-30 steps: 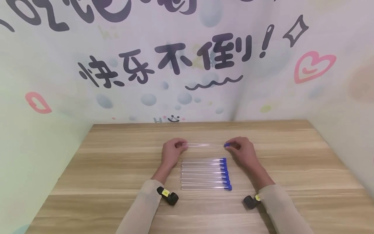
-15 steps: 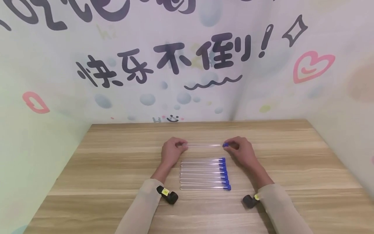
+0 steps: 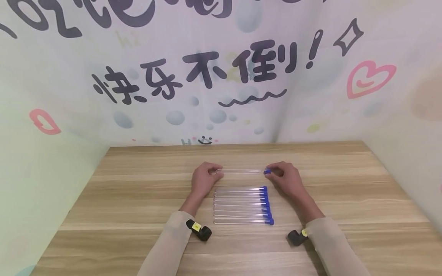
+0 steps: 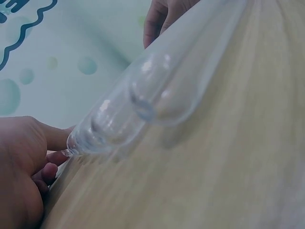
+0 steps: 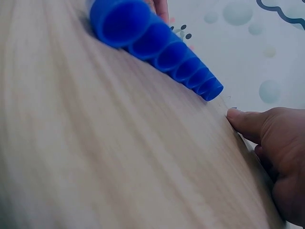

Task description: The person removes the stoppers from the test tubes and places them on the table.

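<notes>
A clear test tube (image 3: 239, 171) lies crosswise behind a row of similar tubes. My left hand (image 3: 203, 179) pinches its rounded end between thumb and fingers. Off its other end, across a small gap, is a blue cap (image 3: 267, 171), which my right hand (image 3: 289, 178) pinches. Nearer me, several capped test tubes (image 3: 239, 221) lie side by side, their blue caps (image 5: 126, 21) facing right. Their rounded ends (image 4: 167, 102) fill the middle of the left wrist view. The right wrist view shows my right thumb (image 5: 245, 124), but the pinched cap is hidden.
All the tubes lie on a wood-grain table (image 3: 138, 211). A printed white backdrop (image 3: 165, 126) rises at its back edge, with pale sides to left and right. A small black camera (image 3: 203, 233) sits on the left wrist, another camera (image 3: 295, 238) on the right.
The left hand and its test tube have shifted very slightly right, toward the cap. The right hand barely moves, and the row of capped tubes stays in place.
</notes>
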A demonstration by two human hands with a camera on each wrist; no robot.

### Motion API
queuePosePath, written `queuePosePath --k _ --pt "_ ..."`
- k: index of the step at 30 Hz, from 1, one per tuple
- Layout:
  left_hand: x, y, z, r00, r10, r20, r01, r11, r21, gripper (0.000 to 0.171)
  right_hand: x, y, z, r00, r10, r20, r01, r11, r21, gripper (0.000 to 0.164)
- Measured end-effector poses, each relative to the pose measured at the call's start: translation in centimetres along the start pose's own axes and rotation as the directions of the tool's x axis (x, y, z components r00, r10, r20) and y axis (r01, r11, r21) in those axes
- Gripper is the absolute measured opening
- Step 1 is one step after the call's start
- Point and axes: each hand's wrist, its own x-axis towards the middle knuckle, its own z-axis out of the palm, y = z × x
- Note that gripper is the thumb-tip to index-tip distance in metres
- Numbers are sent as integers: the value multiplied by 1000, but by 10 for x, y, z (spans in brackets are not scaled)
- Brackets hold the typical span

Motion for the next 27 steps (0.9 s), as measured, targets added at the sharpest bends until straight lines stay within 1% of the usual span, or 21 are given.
queuePosePath --k 8,15,21,27 --pt "0 1 -1 1000 10 -5 -10 1000 -15 21 0 1 0 1000 0 0 0 1000 16 28" --pt "-1 0 -2 1000 6 -15 -6 1000 -24 23 0 1 0 1000 0 0 0 1000 19 27" --pt "-4 -2 -5 1000 4 -30 -7 996 -91 26 1 2 1 1000 -4 -8 4 1000 28 26" --pt "-10 -3 -9 1000 8 -28 -12 987 -158 30 1 6 3 1000 0 -19 0 1000 23 26"
